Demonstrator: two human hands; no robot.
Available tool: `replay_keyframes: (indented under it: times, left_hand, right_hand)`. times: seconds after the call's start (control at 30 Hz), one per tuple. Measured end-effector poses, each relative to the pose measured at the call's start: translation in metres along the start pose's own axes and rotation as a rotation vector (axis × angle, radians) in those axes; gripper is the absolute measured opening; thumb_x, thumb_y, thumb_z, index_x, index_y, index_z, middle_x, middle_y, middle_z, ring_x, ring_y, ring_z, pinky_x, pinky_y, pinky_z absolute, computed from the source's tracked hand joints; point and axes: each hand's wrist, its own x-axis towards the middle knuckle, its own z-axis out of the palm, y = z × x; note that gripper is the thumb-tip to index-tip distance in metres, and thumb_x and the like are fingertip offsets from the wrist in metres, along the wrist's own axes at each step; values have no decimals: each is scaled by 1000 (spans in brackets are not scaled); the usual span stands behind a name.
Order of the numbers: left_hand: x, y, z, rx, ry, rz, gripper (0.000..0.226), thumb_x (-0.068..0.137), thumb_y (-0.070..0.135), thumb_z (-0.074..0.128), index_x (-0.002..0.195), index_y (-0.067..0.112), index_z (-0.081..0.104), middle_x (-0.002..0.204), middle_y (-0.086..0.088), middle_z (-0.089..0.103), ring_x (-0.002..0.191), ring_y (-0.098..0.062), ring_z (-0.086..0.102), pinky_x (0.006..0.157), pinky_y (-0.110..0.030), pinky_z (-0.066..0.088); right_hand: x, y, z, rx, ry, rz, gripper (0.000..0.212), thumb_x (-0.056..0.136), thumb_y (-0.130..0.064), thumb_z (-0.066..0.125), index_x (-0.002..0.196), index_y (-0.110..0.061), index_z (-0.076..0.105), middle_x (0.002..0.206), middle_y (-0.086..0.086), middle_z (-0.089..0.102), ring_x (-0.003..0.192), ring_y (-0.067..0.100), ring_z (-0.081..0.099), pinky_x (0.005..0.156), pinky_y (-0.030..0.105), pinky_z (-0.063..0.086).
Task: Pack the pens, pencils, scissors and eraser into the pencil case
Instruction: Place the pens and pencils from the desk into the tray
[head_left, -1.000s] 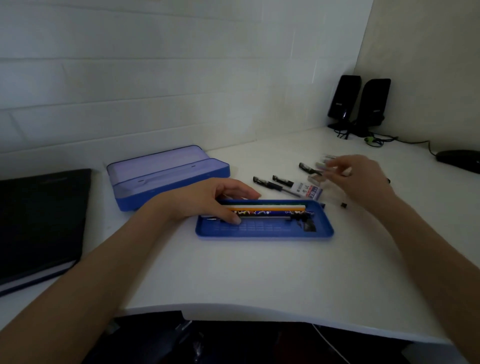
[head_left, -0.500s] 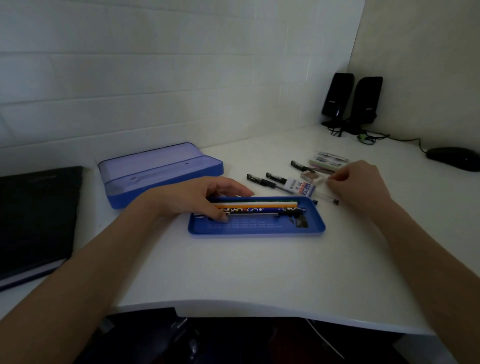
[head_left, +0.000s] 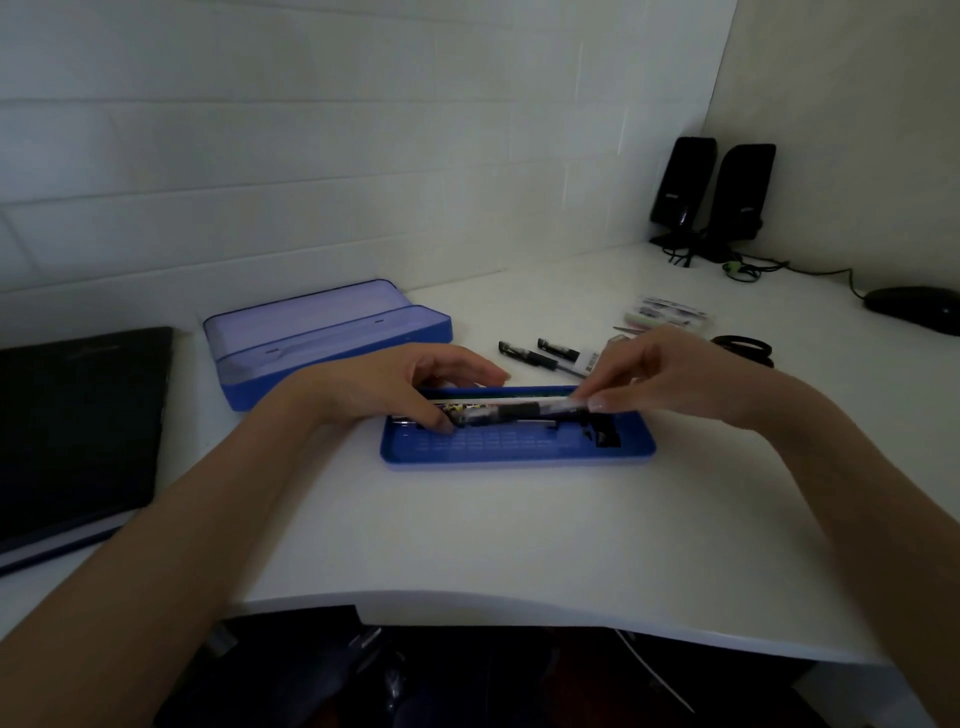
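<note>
The blue pencil case tray (head_left: 519, 456) lies on the white desk in front of me, with pencils along its far side. My right hand (head_left: 670, 376) grips a clear pen with a black grip (head_left: 519, 413) by its right end and holds it lengthwise over the tray. My left hand (head_left: 395, 384) rests on the tray's left end, thumb and fingers on the pencils and touching the pen's left tip. Two black pens (head_left: 540, 356) lie behind the tray. Black-handled scissors (head_left: 743, 347) lie beyond my right hand. The eraser is mostly hidden by my right hand.
The case's open lid part (head_left: 332, 332) sits at the back left. A black notebook (head_left: 72, 421) lies at far left. Small packets (head_left: 670, 312), two black speakers (head_left: 711, 192) with cables and a black mouse (head_left: 919, 306) occupy the back right. The desk edge (head_left: 519, 613) curves near me.
My right hand picked a pen from the desk behind the tray and brought it left over the tray. My left hand stayed on the tray's left end.
</note>
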Motion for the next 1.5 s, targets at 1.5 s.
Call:
replay_keyframes:
  times: [1.5]
  left_hand:
    - [-2, 3, 1, -6, -45, 11, 61, 76, -2, 71, 120, 37, 53, 128, 14, 55, 117, -2, 54, 96, -18, 45]
  right_hand:
    - [17, 33, 1, -444, 511, 356, 18, 86, -18, 62, 98, -14, 75, 94, 11, 74, 67, 20, 60, 72, 35, 54]
